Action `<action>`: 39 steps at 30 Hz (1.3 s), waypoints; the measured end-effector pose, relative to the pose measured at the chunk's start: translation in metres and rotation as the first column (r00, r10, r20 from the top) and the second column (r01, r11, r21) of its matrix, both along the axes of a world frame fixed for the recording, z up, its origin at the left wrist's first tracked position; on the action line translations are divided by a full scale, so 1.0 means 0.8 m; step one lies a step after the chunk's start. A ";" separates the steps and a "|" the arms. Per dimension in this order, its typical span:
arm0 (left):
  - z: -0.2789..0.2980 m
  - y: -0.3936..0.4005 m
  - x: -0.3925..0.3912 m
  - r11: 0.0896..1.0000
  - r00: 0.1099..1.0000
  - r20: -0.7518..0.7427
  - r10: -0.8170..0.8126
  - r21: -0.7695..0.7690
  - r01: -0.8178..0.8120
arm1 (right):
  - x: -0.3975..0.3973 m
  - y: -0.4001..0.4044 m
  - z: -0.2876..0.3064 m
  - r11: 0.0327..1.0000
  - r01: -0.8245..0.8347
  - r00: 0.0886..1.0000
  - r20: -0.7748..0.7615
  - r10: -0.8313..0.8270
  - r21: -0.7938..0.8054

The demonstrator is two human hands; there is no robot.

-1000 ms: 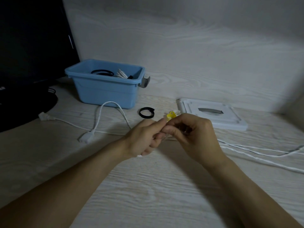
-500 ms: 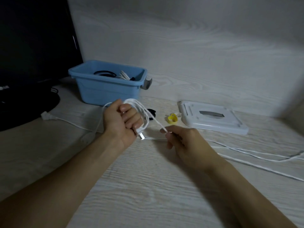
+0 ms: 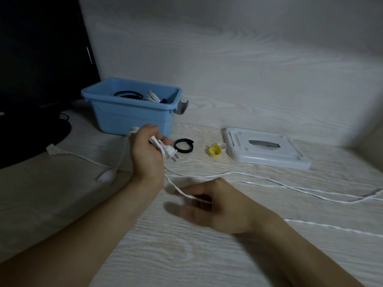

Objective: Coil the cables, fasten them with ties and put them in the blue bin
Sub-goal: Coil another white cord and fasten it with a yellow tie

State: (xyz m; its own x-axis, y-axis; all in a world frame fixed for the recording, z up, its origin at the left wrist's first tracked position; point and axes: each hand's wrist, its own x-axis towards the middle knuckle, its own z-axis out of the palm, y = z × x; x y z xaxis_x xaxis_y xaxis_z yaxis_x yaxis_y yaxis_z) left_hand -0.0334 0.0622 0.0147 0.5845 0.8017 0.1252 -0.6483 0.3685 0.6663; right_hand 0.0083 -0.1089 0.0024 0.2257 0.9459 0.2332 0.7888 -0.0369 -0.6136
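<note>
Head view: the left hand [image 3: 148, 154] is clenched around the plug end of the white cable [image 3: 259, 179], the 2-pin plug [image 3: 170, 153] poking out beside its fingers. The right hand [image 3: 215, 204] pinches the same cable lower down; the rest trails right across the surface [image 3: 186, 255]. The blue bin [image 3: 132, 114] stands behind, already holding coils. Between the hands and the white lid [image 3: 267, 150] lie a black tie [image 3: 183, 146] and a yellow tie [image 3: 214, 151]. A dark monitor [image 3: 41, 59] stands left.

Glossy plastic blue bin [image 3: 132, 119] on matt woodgrain table [image 3: 207, 255].
</note>
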 end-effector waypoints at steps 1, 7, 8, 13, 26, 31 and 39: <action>-0.006 -0.001 0.003 0.994 0.998 -0.064 0.005 0.111 0.002 | 0.000 -0.001 0.000 1.000 0.008 1.000 -0.027 -0.008 0.023; -0.022 -0.021 0.002 0.756 0.940 -0.322 0.113 0.642 0.129 | 0.016 -0.003 -0.006 0.968 0.199 0.980 -0.055 -0.193 0.152; -0.022 -0.023 0.001 0.713 0.932 -0.344 0.110 0.681 0.168 | 0.016 -0.004 -0.004 0.960 0.217 0.976 -0.053 -0.211 0.179; -0.028 -0.030 -0.006 0.496 0.855 -0.518 0.026 0.749 0.439 | 0.013 -0.003 0.000 0.888 0.313 0.949 -0.084 -0.303 0.338; 0.003 -0.019 -0.026 0.438 0.464 -0.688 -0.559 0.230 0.869 | 0.027 -0.003 0.008 0.800 0.380 0.924 -0.227 -0.307 0.464; 0.004 -0.003 -0.026 0.294 0.243 -0.608 -0.756 0.017 0.956 | 0.027 0.000 0.005 0.808 0.386 0.921 -0.238 -0.309 0.444; 0.005 0.012 -0.029 0.158 0.104 -0.586 -0.803 -0.041 0.987 | 0.032 -0.002 0.001 0.792 0.458 0.878 -0.343 -0.334 0.403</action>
